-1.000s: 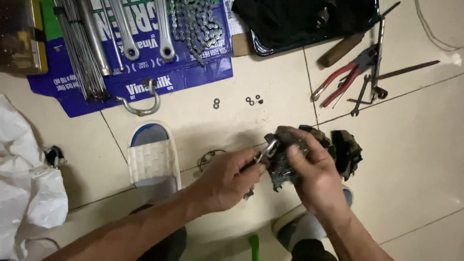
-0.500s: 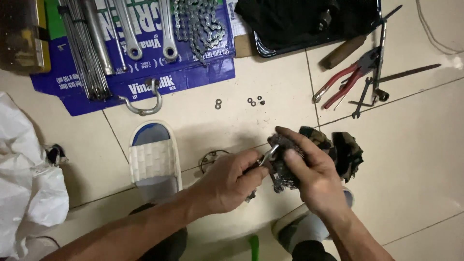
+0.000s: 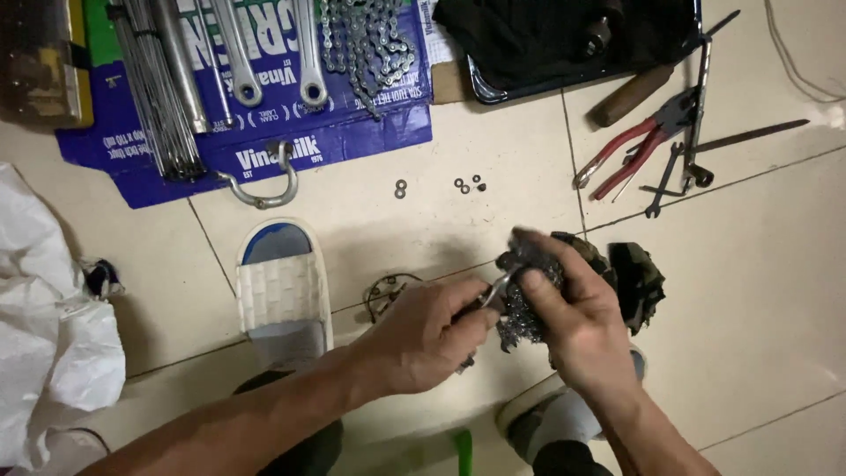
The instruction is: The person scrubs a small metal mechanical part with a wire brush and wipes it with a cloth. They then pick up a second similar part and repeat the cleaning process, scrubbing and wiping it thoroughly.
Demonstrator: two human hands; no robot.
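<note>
Far left, crumpled white plastic bag [image 3: 44, 353] on the pale tiled floor [image 3: 758, 291]. Further along, blue flattened cardboard sheet [image 3: 264, 150] carrying a bundle of thin steel spokes [image 3: 159, 88], two silver crank arms [image 3: 273, 53] and a coiled grey bicycle chain [image 3: 366, 44], with a steel shackle [image 3: 264, 181] hanging off its edge. Below that, white and blue slide sandal [image 3: 280, 291]. A few small dark washers [image 3: 463, 185] loose on the tile. Centre now: left hand [image 3: 423, 339] clenched around a small metal tool [image 3: 495, 291], tip pressed into the work. Right there, held just above the floor between both hands, the greasy dark toothed sprocket cluster [image 3: 524, 308]. Right hand [image 3: 577, 326] clamped over the cluster, thumb on top, fingers wrapped behind. Looks heavy for its bulk, rigid steel, oily and slick, teeth sharp enough to bite skin; best gripped across the flat faces or by the hub, not the tooth edges. Just beside it, dark grimy rag [image 3: 639, 278]. Upper right, black tray [image 3: 564, 44] with dark cloth, then red-handled pliers [image 3: 630, 150], wooden-handled tool [image 3: 630, 95] and slim spanners [image 3: 696, 97].
</note>
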